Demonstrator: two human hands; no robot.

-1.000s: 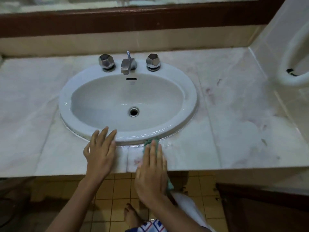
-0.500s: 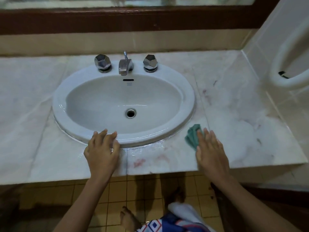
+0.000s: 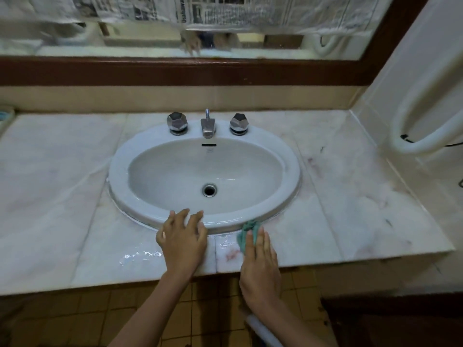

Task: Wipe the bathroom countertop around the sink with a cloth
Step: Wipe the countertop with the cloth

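A white oval sink (image 3: 290,171) is set into a pale marble countertop (image 3: 355,201). My right hand (image 3: 260,266) lies flat on a small teal cloth (image 3: 246,232), pressing it onto the counter at the sink's front right rim. Most of the cloth is hidden under my fingers. My left hand (image 3: 183,239) rests palm down on the counter's front strip, fingers spread, with the fingertips touching the sink's front rim. Wet streaks and reddish stains show on the marble between and beside my hands.
A chrome tap (image 3: 208,126) with two faceted knobs (image 3: 177,122) (image 3: 239,123) stands behind the basin. A framed mirror (image 3: 200,33) runs along the back wall. A white curved rail (image 3: 411,126) hangs on the right wall. Tan floor tiles (image 3: 213,309) lie below the counter edge.
My right hand slid the cloth right along the front edge, then back left to the sink's front right rim. The left hand stayed put. The camera tilted up, showing the mirror.
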